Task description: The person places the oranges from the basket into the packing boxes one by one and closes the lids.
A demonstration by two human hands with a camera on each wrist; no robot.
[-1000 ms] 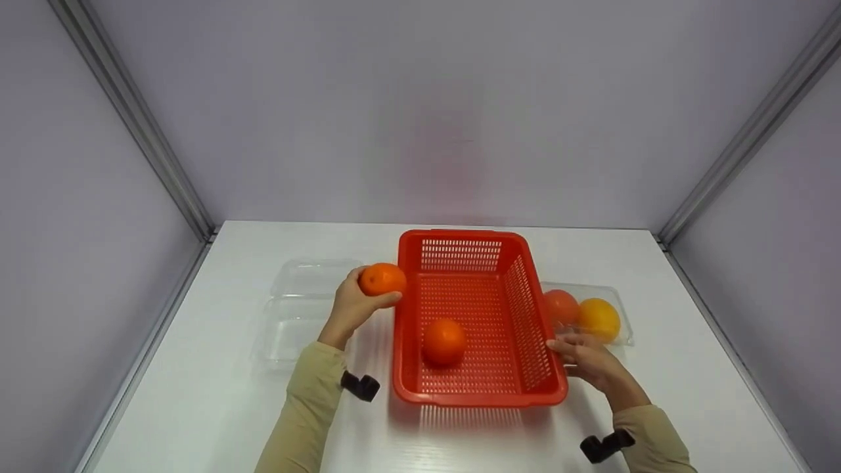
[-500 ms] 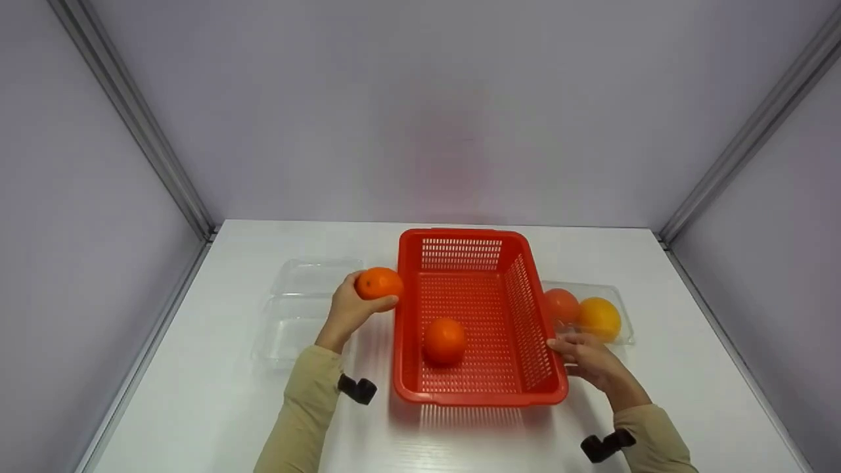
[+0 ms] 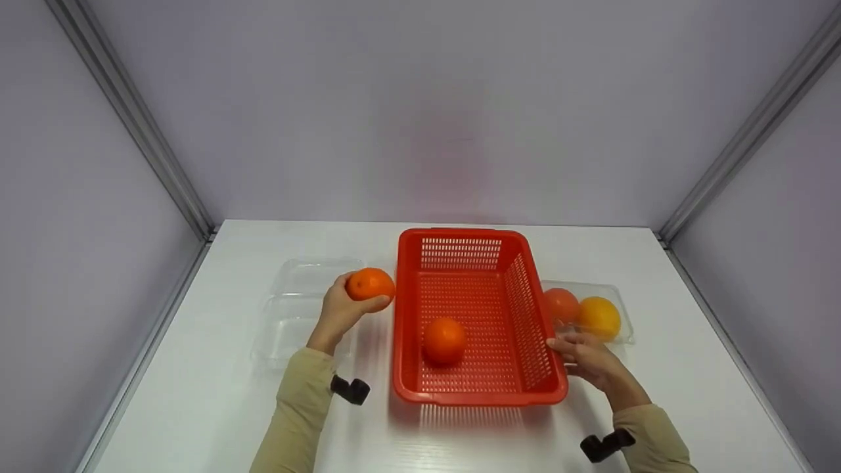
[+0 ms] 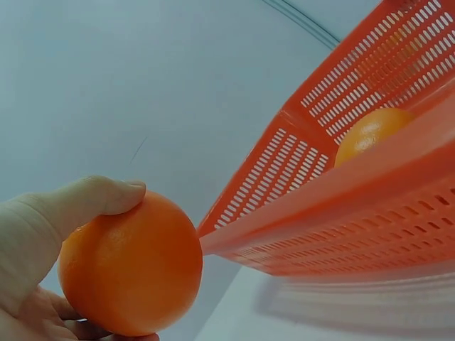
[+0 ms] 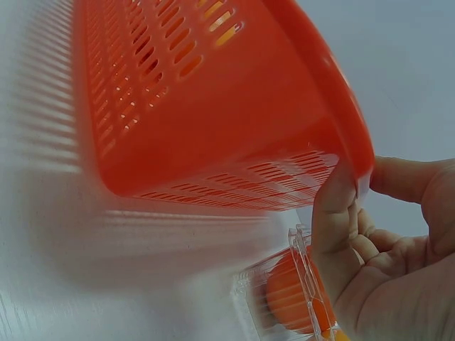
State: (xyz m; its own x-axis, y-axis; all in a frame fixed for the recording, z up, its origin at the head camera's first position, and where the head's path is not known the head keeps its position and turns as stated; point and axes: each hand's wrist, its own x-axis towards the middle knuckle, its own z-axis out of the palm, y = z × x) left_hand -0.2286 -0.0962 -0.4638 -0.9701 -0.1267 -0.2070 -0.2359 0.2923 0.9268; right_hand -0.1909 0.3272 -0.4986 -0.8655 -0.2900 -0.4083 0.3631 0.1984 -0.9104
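Note:
My left hand (image 3: 341,309) grips an orange (image 4: 135,266), thumb on top and fingers beneath, just left of the red basket (image 3: 479,399). In the head view that held orange is in the air beside the basket's left rim. A second orange (image 3: 445,341) lies on the basket floor, toward the near left. At the basket's right side, my right hand (image 3: 591,361) pinches the rim between thumb and fingers, plain in the right wrist view, where the basket wall (image 5: 227,121) rises above the table.
A clear plastic box (image 3: 621,295) holding a reddish fruit (image 3: 562,306) and a yellow-orange fruit (image 3: 599,318) stands right of the basket, partly behind it. An opened clear plastic box (image 3: 289,328) lies at left, partly behind my left hand. Walls border the white table (image 3: 197,394).
My left hand has drawn the orange a little leftward and slightly nearer, away from the basket rim. The right hand, basket and other fruit stay put.

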